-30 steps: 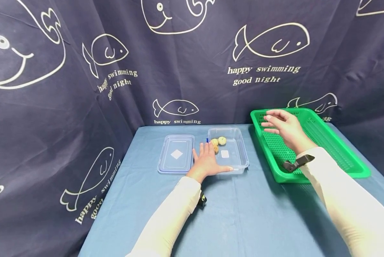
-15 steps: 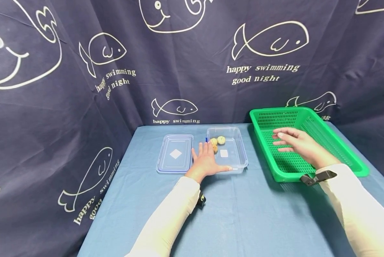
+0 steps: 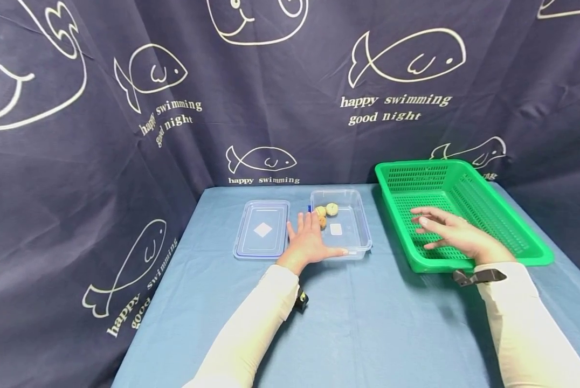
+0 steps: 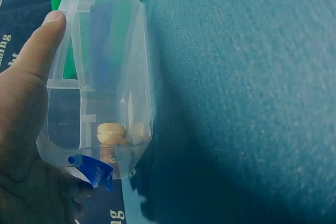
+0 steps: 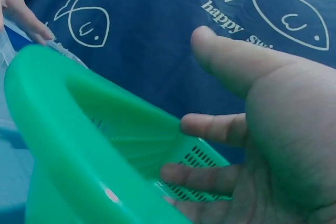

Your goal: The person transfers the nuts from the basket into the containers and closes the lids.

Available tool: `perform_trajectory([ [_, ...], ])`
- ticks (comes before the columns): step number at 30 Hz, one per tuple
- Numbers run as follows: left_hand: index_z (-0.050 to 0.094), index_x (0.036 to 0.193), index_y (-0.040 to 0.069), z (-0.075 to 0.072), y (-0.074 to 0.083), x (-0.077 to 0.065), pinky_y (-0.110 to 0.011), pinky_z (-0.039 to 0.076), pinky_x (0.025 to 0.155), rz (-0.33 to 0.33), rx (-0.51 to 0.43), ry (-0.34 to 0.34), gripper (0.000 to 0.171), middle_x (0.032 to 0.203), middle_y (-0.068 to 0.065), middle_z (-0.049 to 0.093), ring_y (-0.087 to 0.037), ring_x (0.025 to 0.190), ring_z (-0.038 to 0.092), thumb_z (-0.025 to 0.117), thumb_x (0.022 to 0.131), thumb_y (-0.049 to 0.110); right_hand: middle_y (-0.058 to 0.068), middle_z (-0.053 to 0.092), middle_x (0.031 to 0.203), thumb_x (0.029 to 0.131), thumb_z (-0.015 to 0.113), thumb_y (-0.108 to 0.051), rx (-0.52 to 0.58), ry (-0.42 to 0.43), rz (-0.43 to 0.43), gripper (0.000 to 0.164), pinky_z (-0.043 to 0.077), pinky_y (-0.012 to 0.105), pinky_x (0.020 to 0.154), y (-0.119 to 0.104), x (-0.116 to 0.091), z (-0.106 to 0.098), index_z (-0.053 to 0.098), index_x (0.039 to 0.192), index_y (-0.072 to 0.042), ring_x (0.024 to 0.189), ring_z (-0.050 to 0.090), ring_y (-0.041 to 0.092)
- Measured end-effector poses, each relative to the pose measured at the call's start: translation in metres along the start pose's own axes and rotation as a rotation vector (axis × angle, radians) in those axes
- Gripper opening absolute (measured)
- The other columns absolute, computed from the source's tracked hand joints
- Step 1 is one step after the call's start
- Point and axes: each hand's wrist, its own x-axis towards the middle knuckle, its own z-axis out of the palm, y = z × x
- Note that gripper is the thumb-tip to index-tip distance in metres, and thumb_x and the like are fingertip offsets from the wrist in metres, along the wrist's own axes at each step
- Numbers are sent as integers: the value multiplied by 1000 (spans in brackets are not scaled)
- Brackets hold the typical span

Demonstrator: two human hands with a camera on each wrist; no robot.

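My left hand (image 3: 305, 245) spreads its straight fingers over the near left corner of a clear plastic food container (image 3: 354, 226). Along the container's rim lies its thumb (image 4: 39, 51), in the left wrist view. Several small round cookies, two pale yellow (image 3: 332, 209) and one browner (image 3: 322, 222), sit at the container's left side. My right hand (image 3: 452, 235) hovers over the near part of a green plastic basket (image 3: 437, 264), fingers loosely bent and apart. Nothing shows between those fingers in the right wrist view.
A clear lid (image 3: 251, 237) with a white label lies flat on the blue tablecloth (image 3: 348, 323), left of the container. Behind the table hangs a dark curtain (image 3: 270, 108) with fish drawings. The basket stands at the table's right side.
My right hand has moved back toward me and slightly right, from the basket's far left part to its near part. The left hand stays on the container. The head view has shifted slightly.
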Motion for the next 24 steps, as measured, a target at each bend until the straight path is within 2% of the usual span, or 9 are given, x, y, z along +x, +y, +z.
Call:
perform_trajectory([
  [3, 6, 163, 7, -1, 0, 0, -63, -3, 119, 2, -5, 6, 137, 169, -13, 10, -32, 156, -2, 68, 68, 85, 8, 56, 137, 111, 38, -33, 2, -2, 49, 41, 57, 56, 80, 0, -1, 1, 43, 148, -17, 117, 63, 19],
  [6, 6, 163, 6, -1, 0, 0, -63, -4, 119, 10, -20, 8, 136, 169, -14, 10, -33, 156, -1, 68, 69, 84, 29, 45, 144, 111, 31, -42, 9, -9, 86, 47, 57, 58, 80, -1, -2, 2, 41, 151, -19, 122, 60, 31],
  [8, 7, 163, 6, -1, 0, 0, -63, -4, 119, 13, -30, 8, 136, 169, -13, 10, -33, 156, -2, 68, 70, 83, 37, 38, 146, 111, 28, -45, 15, -13, 94, 51, 56, 59, 80, -2, -2, 3, 40, 152, -18, 125, 56, 40],
  [10, 7, 163, 6, 0, 0, -1, -62, -5, 119, 12, -38, 5, 135, 170, -13, 9, -32, 156, -2, 68, 70, 83, 38, 37, 147, 110, 27, -48, 24, -10, 112, 52, 56, 60, 81, -3, -2, 3, 41, 151, -18, 127, 51, 48],
  [15, 8, 163, 6, 0, 0, -3, -62, -5, 119, 11, -45, 8, 134, 170, -13, 9, -32, 156, -2, 69, 71, 82, 38, 39, 147, 109, 36, -48, -43, -21, 192, 64, 56, 57, 83, -1, 0, 4, 31, 155, -4, 128, 48, 54],
  [19, 8, 163, 6, -1, 2, -5, -62, -5, 119, 16, -50, 9, 134, 169, -13, 10, -31, 156, -3, 70, 71, 81, 38, 41, 145, 107, 49, -37, -153, -65, 215, 64, 56, 55, 84, 3, 2, 4, 31, 153, 3, 121, 55, 49],
  [24, 8, 163, 6, -3, 4, -7, -63, -3, 119, 15, -33, 16, 136, 169, -14, 11, -31, 156, -1, 70, 69, 83, 30, 58, 132, 100, 63, -24, -242, -106, 173, 57, 56, 44, 84, 7, 2, 2, 42, 145, 4, 114, 62, 33],
])
